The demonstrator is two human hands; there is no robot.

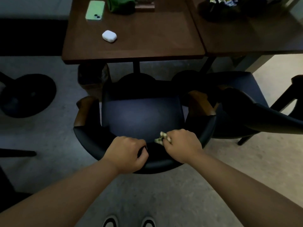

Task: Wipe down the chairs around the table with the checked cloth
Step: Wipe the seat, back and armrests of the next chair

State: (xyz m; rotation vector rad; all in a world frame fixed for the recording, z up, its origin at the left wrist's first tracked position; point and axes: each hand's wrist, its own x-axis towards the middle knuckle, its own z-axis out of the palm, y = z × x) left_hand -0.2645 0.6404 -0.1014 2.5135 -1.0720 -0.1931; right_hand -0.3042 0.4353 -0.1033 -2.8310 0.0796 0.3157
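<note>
A dark blue padded chair point(141, 115) with a curved backrest and wooden arm ends stands right in front of me, facing the brown table point(147, 46). My left hand point(127, 153) grips the top of the backrest, fingers curled over it. My right hand point(182, 146) holds the bunched checked cloth point(161, 138) against the inner side of the backrest; only a small green-and-white bit of the cloth shows past my fingers. A second dark blue chair point(237, 102) stands to the right.
On the table lie a green phone point(95, 10), a white earbud case point(109, 36) and a green cloth item point(120, 4). A second table point(255, 35) adjoins on the right. A round black pedestal base point(27, 95) sits on the floor at left.
</note>
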